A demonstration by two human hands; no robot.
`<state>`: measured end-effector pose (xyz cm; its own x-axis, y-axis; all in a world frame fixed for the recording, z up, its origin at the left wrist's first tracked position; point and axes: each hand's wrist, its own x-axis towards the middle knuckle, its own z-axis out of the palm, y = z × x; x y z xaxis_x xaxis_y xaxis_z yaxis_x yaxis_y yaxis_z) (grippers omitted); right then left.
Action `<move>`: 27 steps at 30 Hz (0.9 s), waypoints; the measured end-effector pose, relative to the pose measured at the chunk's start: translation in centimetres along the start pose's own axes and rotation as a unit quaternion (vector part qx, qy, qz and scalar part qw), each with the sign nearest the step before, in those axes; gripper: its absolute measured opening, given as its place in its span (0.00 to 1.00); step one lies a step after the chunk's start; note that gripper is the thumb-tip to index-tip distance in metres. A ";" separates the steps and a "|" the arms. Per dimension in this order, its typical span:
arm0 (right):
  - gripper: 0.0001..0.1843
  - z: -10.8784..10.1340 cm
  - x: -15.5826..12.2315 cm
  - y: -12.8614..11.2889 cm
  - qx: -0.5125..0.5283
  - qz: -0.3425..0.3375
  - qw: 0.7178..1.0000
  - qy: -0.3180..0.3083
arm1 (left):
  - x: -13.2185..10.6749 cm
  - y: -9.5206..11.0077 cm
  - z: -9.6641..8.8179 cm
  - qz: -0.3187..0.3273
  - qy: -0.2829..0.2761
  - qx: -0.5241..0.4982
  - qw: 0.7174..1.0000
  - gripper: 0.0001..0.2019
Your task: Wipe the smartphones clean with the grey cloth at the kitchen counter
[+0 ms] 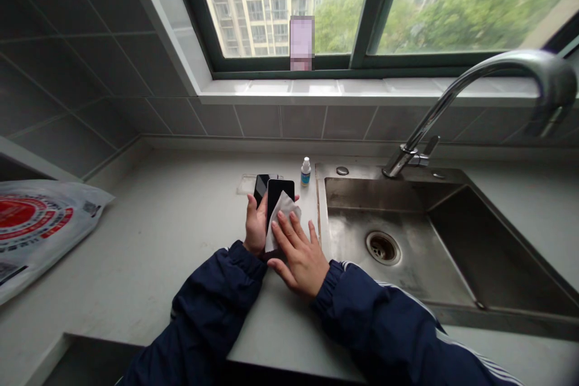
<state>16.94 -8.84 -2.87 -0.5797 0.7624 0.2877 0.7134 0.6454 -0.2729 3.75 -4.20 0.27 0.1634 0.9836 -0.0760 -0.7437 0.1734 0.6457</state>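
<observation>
My left hand grips a black smartphone from below, its thumb along the left side and its fingers behind the phone. A whitish wiping cloth lies over the lower part of the screen. My right hand rests on that cloth, fingers spread and fairly flat. Just behind the left hand, a second dark phone-like slab lies on the counter, partly covered by the held phone. Beside it is a clear, flat plastic piece. A small white bottle with a blue label stands upright near the sink edge.
On the right is a steel sink with a curved chrome faucet. A printed plastic bag sits on the pale counter at the left. Behind the counter are grey tiles and a window sill.
</observation>
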 end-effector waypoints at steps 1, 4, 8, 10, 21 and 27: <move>0.41 0.0 0.0 0.1 -0.002 0.004 1.000 0.003 | -0.1 -0.2 0.1 -0.009 -0.005 -0.003 1.000 0.38; 0.41 0.1 0.2 0.7 -0.007 0.021 1.000 0.020 | -0.3 -0.9 0.1 -0.029 -0.009 -0.011 0.999 0.39; 0.40 0.1 0.5 1.7 -0.018 0.040 0.998 0.050 | -0.3 -2.0 -0.3 -0.045 -0.024 0.000 0.999 0.40; 0.40 -0.1 0.7 2.1 -0.022 0.049 0.996 0.064 | -0.2 -2.5 -0.7 -0.046 -0.042 0.023 0.998 0.41; 0.42 -0.7 1.0 2.9 -0.011 0.070 0.992 0.102 | -0.2 -4.3 -3.1 -0.017 -0.073 0.089 0.993 0.32; 0.39 -0.4 0.5 1.5 -0.007 0.023 0.998 0.059 | -0.3 -2.8 -0.9 -0.040 -0.017 -0.002 0.999 0.38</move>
<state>17.88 -7.51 -2.77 -0.4961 0.7798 0.3817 0.7442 0.6084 -0.2756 5.16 -4.98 -2.18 0.2442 0.9645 -0.1008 -0.7299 0.2513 0.6357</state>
